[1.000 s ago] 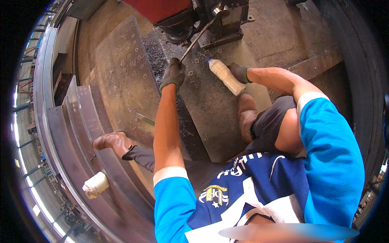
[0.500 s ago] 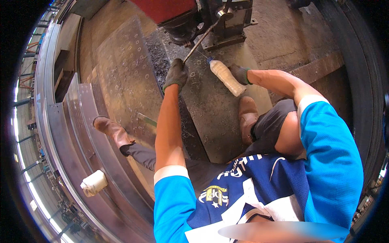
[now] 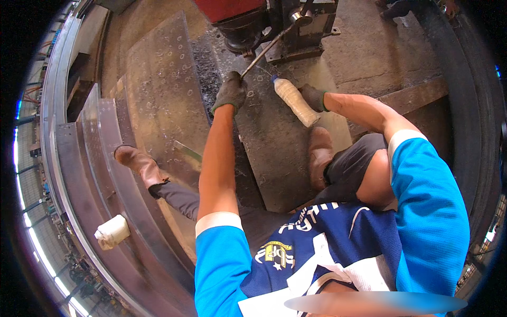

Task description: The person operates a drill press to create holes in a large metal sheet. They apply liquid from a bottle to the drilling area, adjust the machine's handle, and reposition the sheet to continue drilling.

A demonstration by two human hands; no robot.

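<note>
Over drilled steel plate (image 3: 158, 95), right hand's (image 3: 314, 98) bottle (image 3: 293, 100) points up-left.

The red machine (image 3: 232, 10) is cut off by the top edge, hiding the metal rod's (image 3: 266, 48) far end.

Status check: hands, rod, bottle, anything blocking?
Left hand, gloved, gripping the metal rod that runs up to the drill machine. Right hand, gloved, holding the plastic bottle, nozzle toward the rod. Metal plate punched with holes; nothing blocking.
</note>
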